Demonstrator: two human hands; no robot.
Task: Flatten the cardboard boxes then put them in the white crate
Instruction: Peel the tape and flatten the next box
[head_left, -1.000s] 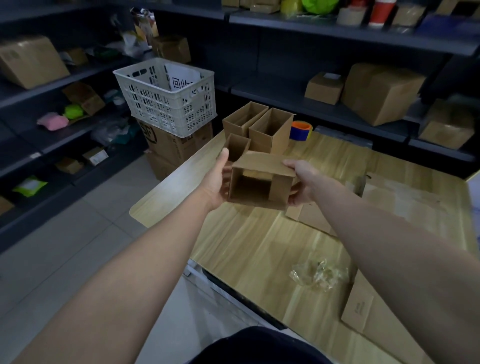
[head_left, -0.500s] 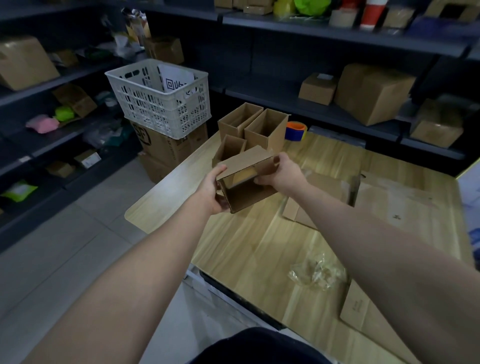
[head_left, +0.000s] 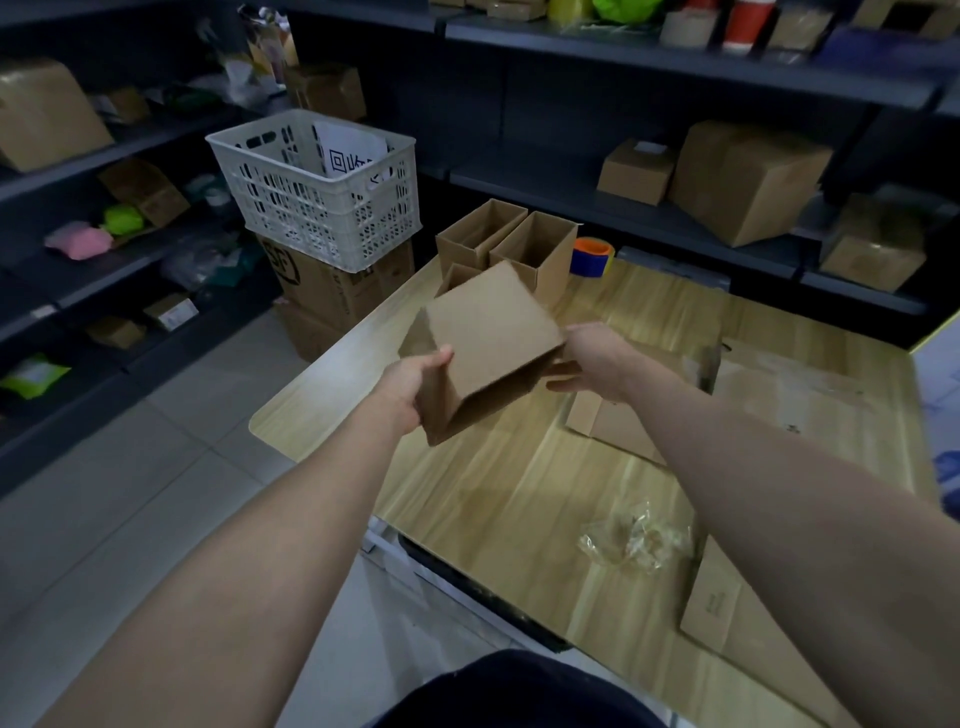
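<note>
Cardboard box (head_left: 488, 338) held above tabletop (head_left: 519, 483), left hand (head_left: 410, 384) gripping its near corner, right hand (head_left: 592, 358) straight-fingered against its side; could slip or spring open if that grip loosens.

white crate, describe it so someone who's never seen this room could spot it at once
Start at the wooden table and look past its far left corner, where brown cartons are stacked on the floor. The white crate sits on top of that stack. It is the only white, perforated plastic thing among brown cardboard, with a QR-code sheet standing inside.
</note>
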